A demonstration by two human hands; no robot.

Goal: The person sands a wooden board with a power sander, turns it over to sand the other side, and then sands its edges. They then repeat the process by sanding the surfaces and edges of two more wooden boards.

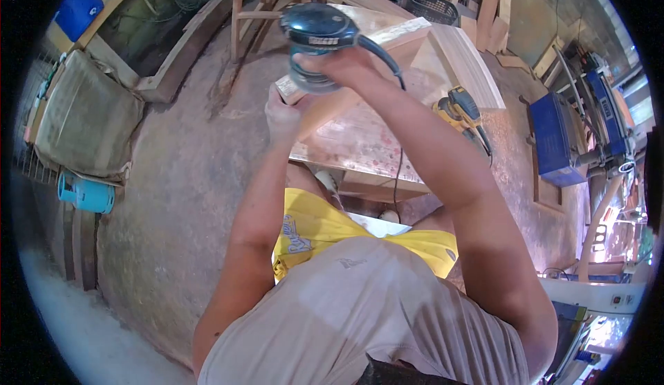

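In my right hand (342,67) is a dark orbital sander (318,26), gripped around its body with the fingers wrapped under its top. Its sanding pad hangs low over the near end of a wooden board (370,84). My left hand (282,114) clasps that board's end from the left side, its fingers curled at the edge. The board slants away from me over a low worktable (360,139) with a stained, scuffed top. From the sander a dark cord (384,54) runs back past my right wrist.
A yellow-and-black power tool (460,112) lies on the table's right side, beside pale planks (470,67). Behind stand a wooden stool (277,15) and a black basket (432,6). Blue machinery (557,136) is at right; a turquoise gas cylinder (86,193) is at left.
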